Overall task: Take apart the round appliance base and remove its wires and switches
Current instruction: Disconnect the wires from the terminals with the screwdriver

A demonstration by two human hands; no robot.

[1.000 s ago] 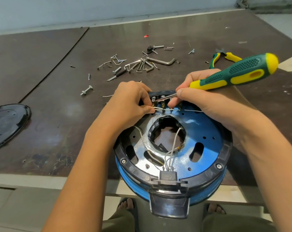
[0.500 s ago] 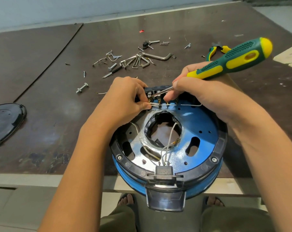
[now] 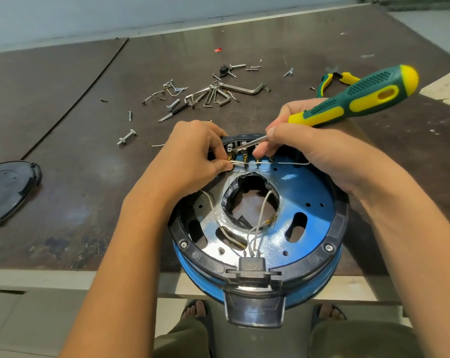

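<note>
Little changes over the last second: the base (image 3: 312,195) sits at the table's (image 3: 84,182) near edge, overhanging it, and both hands keep working at the switch block (image 3: 244,140) on its far rim. The left hand (image 3: 192,157) still pinches the white wire (image 3: 247,163) just beside the leftmost terminal, while the right hand (image 3: 322,156) stays clamped on the screwdriver (image 3: 360,95), its tip at that same terminal. The wire looks still attached, so the freeing step is probably unfinished, and the wires at the near connector (image 3: 252,264) remain in place. Loose screws (image 3: 192,99) lie toward the far edge.
</note>
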